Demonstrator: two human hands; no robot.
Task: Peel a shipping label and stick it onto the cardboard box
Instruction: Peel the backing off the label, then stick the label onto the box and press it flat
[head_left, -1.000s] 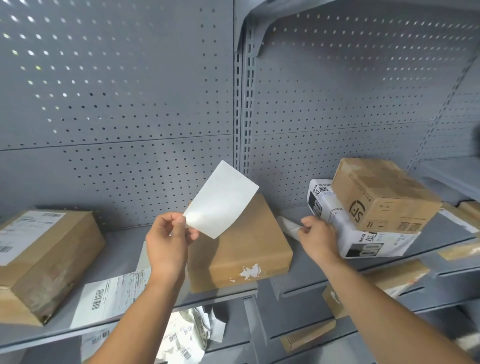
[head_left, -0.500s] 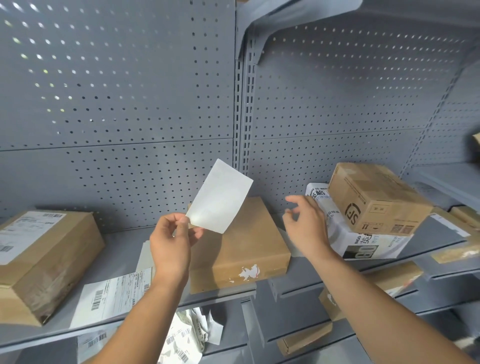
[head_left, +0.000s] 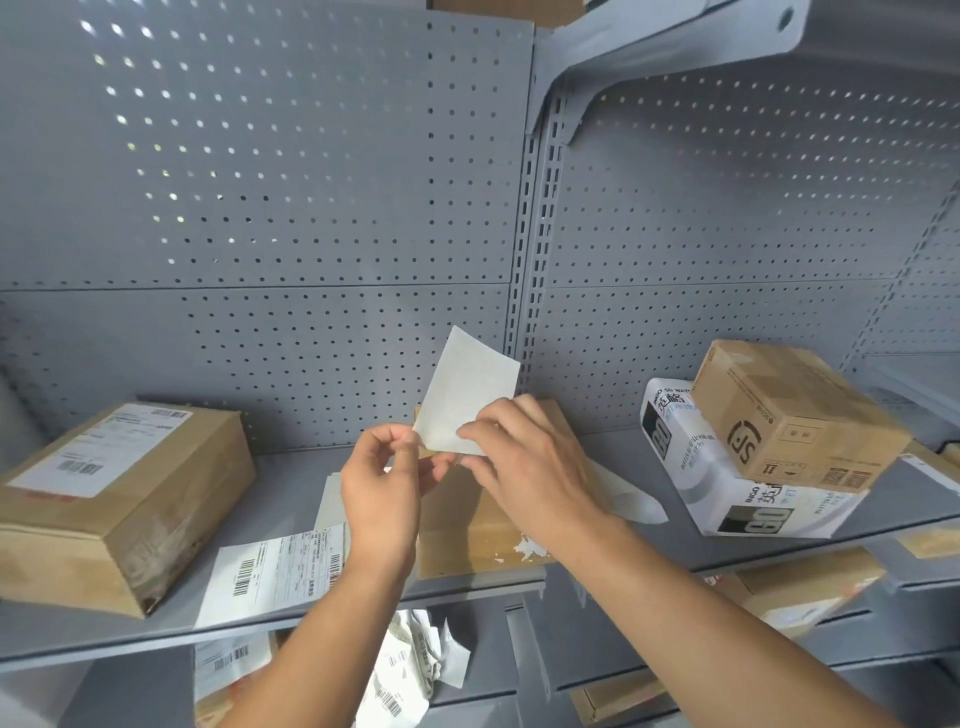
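Note:
A white shipping label (head_left: 465, 389) stands upright above the shelf, its blank back side toward me. My left hand (head_left: 384, 493) pinches its lower left corner. My right hand (head_left: 524, 462) has its fingers closed on the label's lower right edge. Behind and below both hands lies a plain brown cardboard box (head_left: 467, 525) with a torn white patch on its front face; my hands hide most of its top.
Grey shelf (head_left: 291, 473) with pegboard back. A labelled box (head_left: 119, 493) sits at left, a loose printed label sheet (head_left: 275, 571) beside it. A white package (head_left: 727, 488) with a brown box (head_left: 795, 415) on top sits at right. Crumpled label scraps (head_left: 410, 670) lie below.
My right hand left the white package area, swung left and took hold of the label's lower right edge. My left hand kept the label and raised it slightly.

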